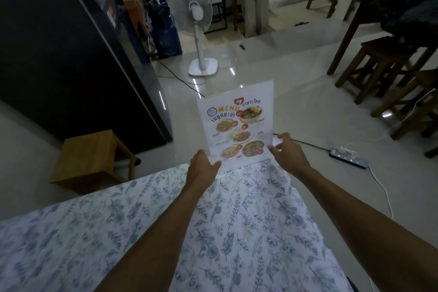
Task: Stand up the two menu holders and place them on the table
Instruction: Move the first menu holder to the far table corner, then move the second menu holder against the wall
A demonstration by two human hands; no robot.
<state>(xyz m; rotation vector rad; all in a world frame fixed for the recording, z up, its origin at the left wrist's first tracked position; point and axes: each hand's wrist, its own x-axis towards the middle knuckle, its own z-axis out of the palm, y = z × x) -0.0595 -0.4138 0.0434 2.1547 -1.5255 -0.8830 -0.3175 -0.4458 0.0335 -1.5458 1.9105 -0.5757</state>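
Menu holder reading "MENU" stands at table's 12 o'clock edge, left hand and right hand gripping its bottom corners.

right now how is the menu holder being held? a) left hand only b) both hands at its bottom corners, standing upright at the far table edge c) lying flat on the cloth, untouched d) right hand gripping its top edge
b: the left hand and right hand each grip a lower corner of the menu holder, which stands upright at the far edge of the floral tablecloth.
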